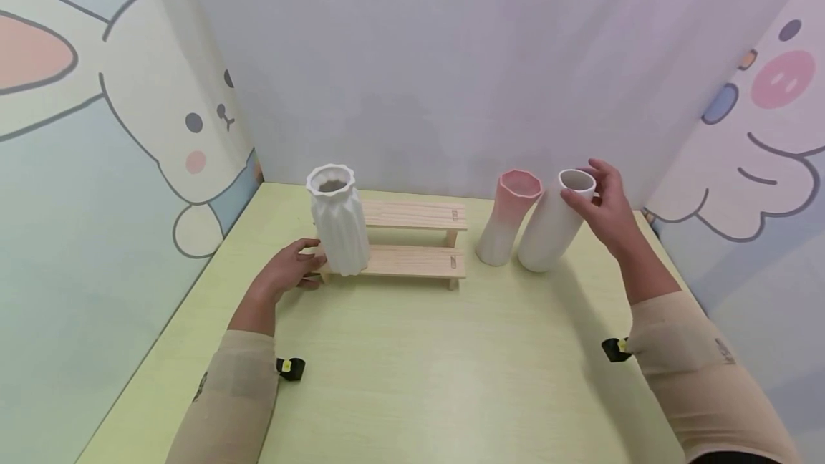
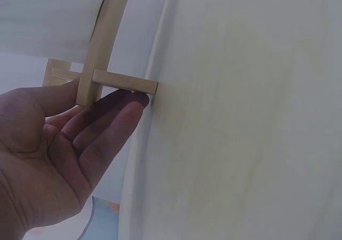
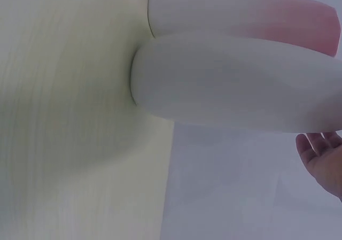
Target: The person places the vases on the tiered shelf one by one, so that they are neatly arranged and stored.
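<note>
A smooth white vase (image 1: 553,228) stands on the right of the table. My right hand (image 1: 602,203) holds it near the rim, thumb at the front and fingers round the far side; the right wrist view shows these fingers (image 3: 315,146) against its wall. Close beside it is a pink-and-white vase (image 1: 509,217) with a wavy rim. On the left, my left hand (image 1: 293,267) grips the end of a two-step wooden stand (image 1: 412,261), thumb on the plank and fingers by the leg (image 2: 125,82). A ribbed white vase (image 1: 341,228) is upright on the stand's lower step.
The pale wooden table (image 1: 419,371) reaches back to a plain light curtain (image 1: 438,77). Panels with cartoon animals, one of them a rabbit (image 1: 161,106), close off both sides. The stand's upper step (image 1: 412,215) lies behind the lower one.
</note>
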The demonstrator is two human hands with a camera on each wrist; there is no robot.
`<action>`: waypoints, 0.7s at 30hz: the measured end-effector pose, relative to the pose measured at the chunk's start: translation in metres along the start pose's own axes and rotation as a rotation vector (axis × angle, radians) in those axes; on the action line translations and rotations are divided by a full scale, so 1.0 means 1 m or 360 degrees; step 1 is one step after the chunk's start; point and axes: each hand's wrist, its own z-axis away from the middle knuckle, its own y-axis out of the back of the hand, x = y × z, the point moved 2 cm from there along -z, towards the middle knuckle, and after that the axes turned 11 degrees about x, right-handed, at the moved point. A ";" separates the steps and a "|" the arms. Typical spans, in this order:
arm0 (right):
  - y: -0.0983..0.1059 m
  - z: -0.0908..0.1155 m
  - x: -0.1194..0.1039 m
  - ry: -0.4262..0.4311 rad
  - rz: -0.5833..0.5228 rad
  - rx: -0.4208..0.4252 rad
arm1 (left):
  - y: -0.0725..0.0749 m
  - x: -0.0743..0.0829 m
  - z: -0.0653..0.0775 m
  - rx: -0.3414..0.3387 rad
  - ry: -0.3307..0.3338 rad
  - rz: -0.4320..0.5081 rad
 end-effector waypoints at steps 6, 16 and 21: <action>-0.008 -0.004 -0.005 -0.0080 -0.0025 0.0023 | -0.001 -0.010 -0.009 0.0016 -0.0002 -0.0013; -0.017 -0.003 0.002 -0.0144 0.0058 0.0133 | -0.001 -0.011 -0.009 0.0021 -0.0007 -0.0038; -0.020 -0.005 0.003 -0.0135 0.0058 0.0171 | 0.001 -0.010 -0.009 0.0019 -0.0027 -0.0042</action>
